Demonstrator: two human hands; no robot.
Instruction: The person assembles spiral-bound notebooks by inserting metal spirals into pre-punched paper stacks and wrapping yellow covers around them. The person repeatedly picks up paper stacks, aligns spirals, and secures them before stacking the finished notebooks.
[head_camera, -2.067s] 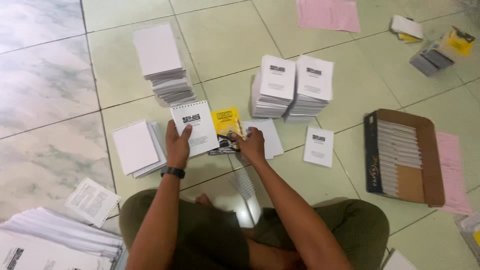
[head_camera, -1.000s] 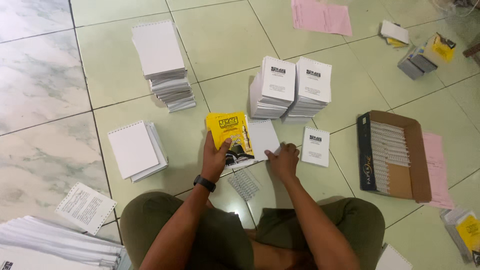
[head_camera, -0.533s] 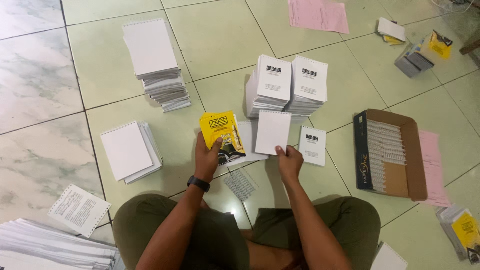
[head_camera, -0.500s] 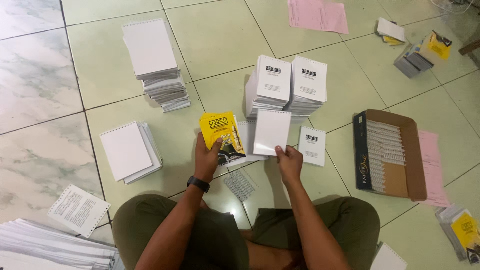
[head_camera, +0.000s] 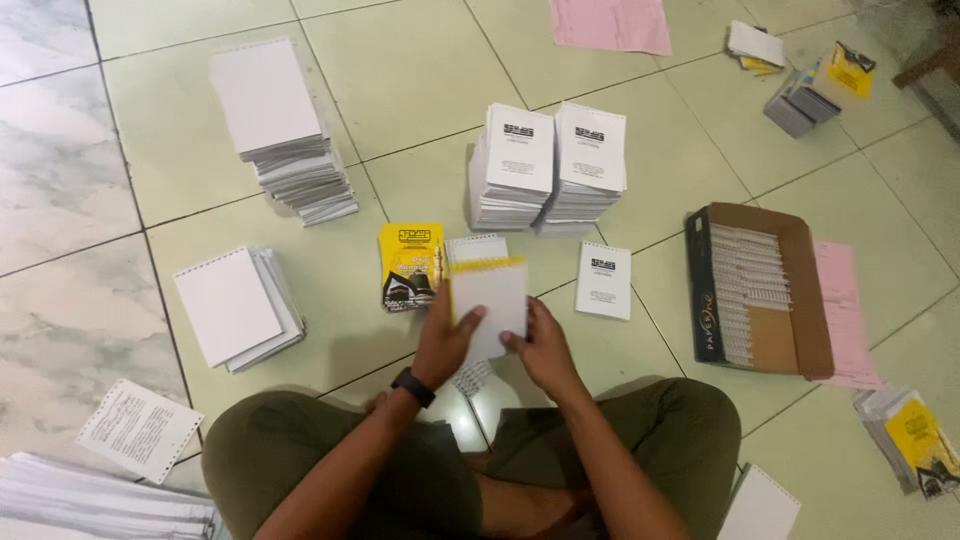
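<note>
Both hands pinch one small white booklet with a yellow top edge (head_camera: 490, 305), held just above the floor: the left hand (head_camera: 447, 345) grips its lower left side, the right hand (head_camera: 540, 345) its lower right corner. A yellow-covered booklet (head_camera: 411, 266) lies just left; bare green floor tiles (head_camera: 340, 300) open beyond it.

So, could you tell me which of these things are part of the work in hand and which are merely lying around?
In hand:
left hand and right hand holding the white booklet
yellow-covered booklet
two printed stacks
box of white spiral combs

Lying about:
pink sheet
perforated printed sheet
</note>
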